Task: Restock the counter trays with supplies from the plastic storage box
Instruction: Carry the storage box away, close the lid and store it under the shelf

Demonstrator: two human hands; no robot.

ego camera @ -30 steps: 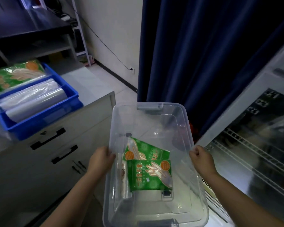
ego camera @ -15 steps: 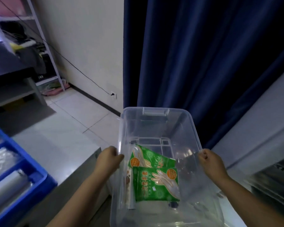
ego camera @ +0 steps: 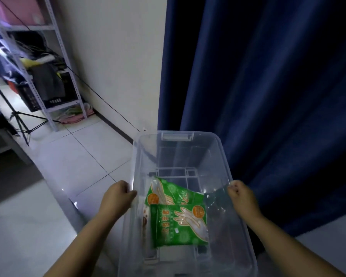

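I hold a clear plastic storage box (ego camera: 178,136) in front of me, off the floor. My left hand (ego camera: 116,198) grips its left rim and my right hand (ego camera: 242,196) grips its right rim. Inside lie two green packs of disposable gloves: one (ego camera: 179,224) flat near me, the other (ego camera: 168,191) partly tucked under it farther in. A narrow clear-wrapped item (ego camera: 145,218) rests against the left wall of the box. The far half of the box holds nothing. The counter trays are out of sight.
A dark blue curtain (ego camera: 268,86) hangs ahead and to the right. The white counter top (ego camera: 24,226) sits at lower left, tiled floor (ego camera: 84,148) beyond it. A metal shelf rack (ego camera: 48,76) and a tripod (ego camera: 18,120) stand at the far left by the wall.
My view has swung up and left with the box still held in both hands. The blue counter trays have slid out of sight at left, and the cooler at right has gone too.
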